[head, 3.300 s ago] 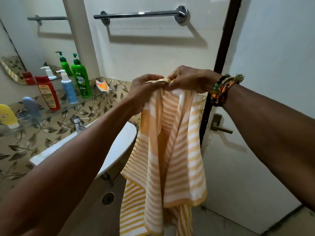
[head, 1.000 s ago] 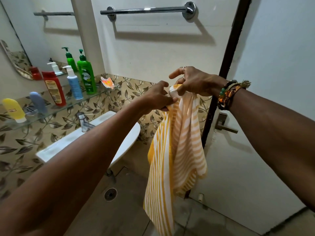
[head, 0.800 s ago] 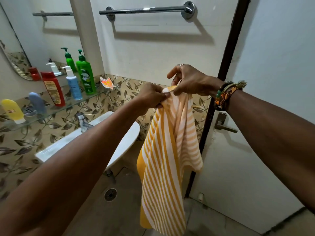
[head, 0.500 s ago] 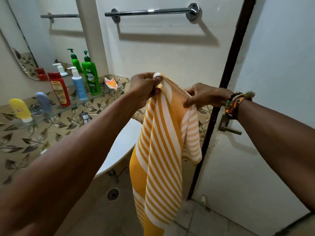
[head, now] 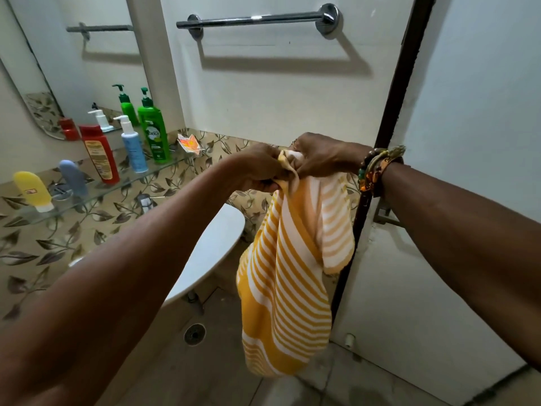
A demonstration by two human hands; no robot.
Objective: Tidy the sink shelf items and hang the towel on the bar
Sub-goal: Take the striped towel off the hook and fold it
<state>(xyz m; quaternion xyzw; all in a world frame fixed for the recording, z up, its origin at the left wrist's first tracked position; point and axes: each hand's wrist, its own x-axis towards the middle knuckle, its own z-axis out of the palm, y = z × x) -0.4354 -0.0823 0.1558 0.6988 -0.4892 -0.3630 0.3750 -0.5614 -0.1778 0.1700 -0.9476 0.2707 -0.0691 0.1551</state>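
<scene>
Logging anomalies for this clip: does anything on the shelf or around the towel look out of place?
Only a crumpled orange sachet lying loose at the glass shelf's far end; bottles stand upright. Both hands hold the towel bunched.

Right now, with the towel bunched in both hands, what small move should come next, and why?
Probably draw the hands apart along the top edge to spread the towel flat. The left hand and right hand pinch it close together, so it hangs bunched and twisted, well below the bare bar. Spread out, it should drape over the bar more evenly.
</scene>
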